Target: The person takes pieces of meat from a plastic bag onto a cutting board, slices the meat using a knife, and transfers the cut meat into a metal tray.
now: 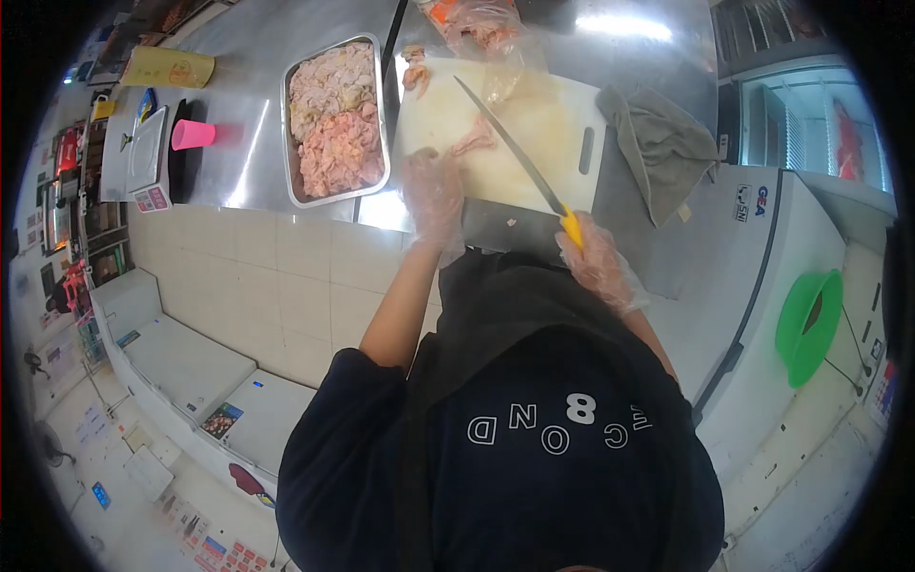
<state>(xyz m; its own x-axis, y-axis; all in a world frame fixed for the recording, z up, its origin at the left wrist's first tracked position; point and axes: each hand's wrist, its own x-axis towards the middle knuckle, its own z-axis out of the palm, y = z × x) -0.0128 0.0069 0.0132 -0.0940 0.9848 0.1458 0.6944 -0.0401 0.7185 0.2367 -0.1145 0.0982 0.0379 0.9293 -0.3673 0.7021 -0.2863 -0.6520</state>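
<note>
My right hand [600,262], in a clear plastic glove, is closed around the yellow handle of a long knife [515,148]. The blade slants up and left across a white cutting board [553,114]. A thin strip of raw meat [475,139] lies on the board left of the blade. My left hand [434,195], also gloved, is at the board's near left corner, close to that strip; its fingers are blurred under the plastic, so I cannot make out their grip. More small raw pieces [415,71] lie at the board's far left corner.
A metal tray [383,181] of chopped raw meat stands left of the board. Behind the board is a plastic bag of meat [486,33]. A grey cloth [658,148] lies at right. Farther left are a pink cup [193,134] and a scale [146,153].
</note>
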